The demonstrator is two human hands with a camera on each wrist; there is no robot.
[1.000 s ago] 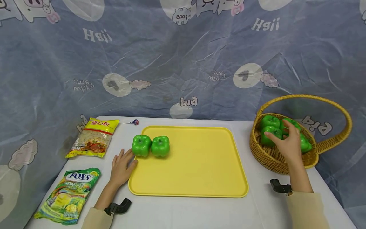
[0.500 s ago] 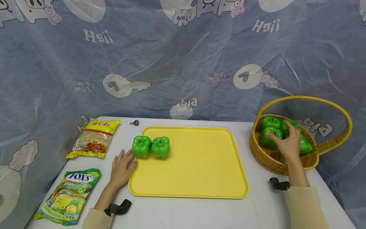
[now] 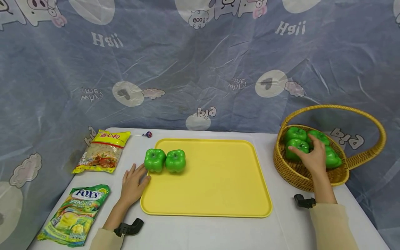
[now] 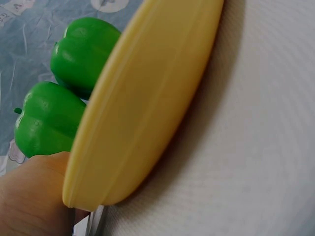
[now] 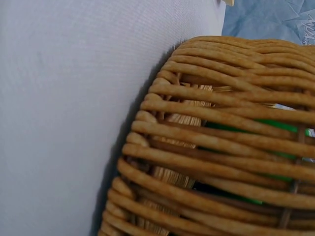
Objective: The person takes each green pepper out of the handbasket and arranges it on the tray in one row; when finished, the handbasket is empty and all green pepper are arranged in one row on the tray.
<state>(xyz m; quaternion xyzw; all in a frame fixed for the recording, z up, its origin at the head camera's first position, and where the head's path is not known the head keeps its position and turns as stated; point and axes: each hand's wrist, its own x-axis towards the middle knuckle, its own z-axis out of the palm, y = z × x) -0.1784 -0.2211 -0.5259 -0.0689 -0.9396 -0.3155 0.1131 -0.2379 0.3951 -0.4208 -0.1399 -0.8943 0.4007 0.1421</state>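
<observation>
Looking over the white counter (image 3: 225, 232), I have the yellow tray (image 3: 212, 180) at the middle and the wicker basket (image 3: 289, 175) well apart, to its right. The Fox's bag (image 3: 75, 215) and the macaroni bag (image 3: 101, 151) lie off to the left. The right hand (image 3: 314, 158) reaches into the basket, thumb and fingers apart on either side of the front pepper (image 3: 297, 143); whether they actually press on it I cannot tell, as the right wrist view gives me mostly weave. The left hand (image 3: 132, 185) lies at the tray's left edge, fingers extended and slightly spread, holding nothing. Two green peppers (image 3: 165, 160) sit side by side in the tray's far left corner; more sit packed around the front pepper. I judge the step as picking another pepper out of the basket. To my mind the next move calls for a sure pinch, a lift clear of its neighbours and the basket's rim, then a carry left toward the pair.
</observation>
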